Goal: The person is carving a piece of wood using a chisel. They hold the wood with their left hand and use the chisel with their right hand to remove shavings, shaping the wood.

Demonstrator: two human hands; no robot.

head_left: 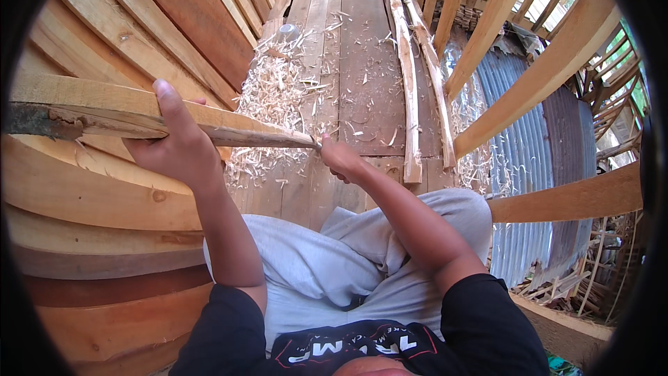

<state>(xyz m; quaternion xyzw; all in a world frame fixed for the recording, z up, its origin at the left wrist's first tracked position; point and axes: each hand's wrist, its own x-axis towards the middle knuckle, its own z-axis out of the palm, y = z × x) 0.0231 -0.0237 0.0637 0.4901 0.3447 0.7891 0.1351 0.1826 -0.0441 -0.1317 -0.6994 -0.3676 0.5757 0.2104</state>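
Note:
A long squared piece of wood (pixel 104 106), with a rough dark patch of bark at its left end, slants in from the left and narrows toward the middle. My left hand (pixel 177 141) is wrapped round it from below, thumb lying over the top. At the narrow right end, my right hand (pixel 339 157) is closed in a fist touching or almost touching the wood. A small dark bit shows between that fist and the wood tip; what the fingers hold is hidden. Below the hands are my crossed legs in grey trousers (pixel 306 251).
Pale wood shavings (pixel 268 111) cover the plank floor (pixel 362 83) ahead, with a clear cup (pixel 287 33) among them. Two long barked sticks (pixel 407 83) lie to the right. Board walling (pixel 104 188) rises at left; wooden railing posts (pixel 536 90) and corrugated metal sheets (pixel 518 118) are at right.

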